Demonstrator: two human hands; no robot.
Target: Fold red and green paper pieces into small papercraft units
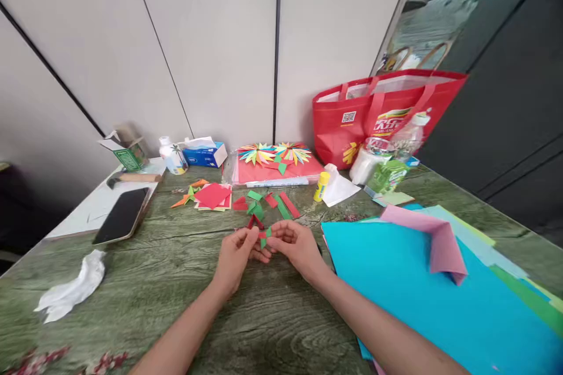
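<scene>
Between my two hands is a small folded red and green paper piece [263,237]. My left hand [240,252] pinches its red side with thumb and fingers. From the other side my right hand [297,246] grips the green part. Just beyond my fingertips lie more folded pieces, a dark red one [255,222] and a green one [255,208]. A red strip [289,205] and a green strip [281,207] lie side by side farther right.
Blue paper sheets [387,281] with a folded pink sheet [446,240] spread at the right. A yellow glue stick [321,186] stands behind. A phone [122,215] and crumpled tissue [73,287] lie left. A red bag [338,129] and tissue box [204,153] stand at the back.
</scene>
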